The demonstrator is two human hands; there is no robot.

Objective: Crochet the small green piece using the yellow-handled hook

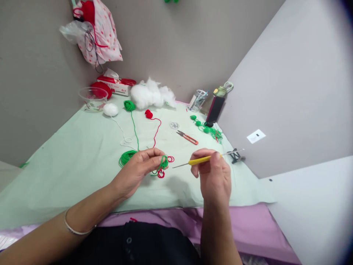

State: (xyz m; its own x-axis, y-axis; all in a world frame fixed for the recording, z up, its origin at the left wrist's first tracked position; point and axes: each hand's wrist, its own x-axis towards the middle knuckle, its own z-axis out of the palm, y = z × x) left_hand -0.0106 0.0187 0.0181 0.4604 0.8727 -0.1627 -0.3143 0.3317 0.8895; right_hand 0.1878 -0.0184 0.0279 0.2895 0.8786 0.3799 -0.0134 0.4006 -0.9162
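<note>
My left hand [145, 165] pinches a small green crochet piece [164, 162] between thumb and fingers. Red yarn loops [161, 173] show just below and to the right of that piece. My right hand [212, 171] grips a yellow-handled crochet hook [200, 160], its thin metal tip pointing left, a short gap from the green piece. A coil of green yarn [127, 158] lies behind my left hand, partly covered by it. From a green yarn ball [129, 106] a strand runs down toward that hand, and a red strand comes from a red yarn ball [149, 114].
Orange thread snips [187, 137] and a round clear case [174, 125] lie mid-table. White stuffing [151, 95], a tissue box [117, 86], a plastic tub [93, 99] and white yarn [110, 109] stand behind. At right are green crocheted pieces [206, 130], a phone [215, 109] and a clear cup [198, 101].
</note>
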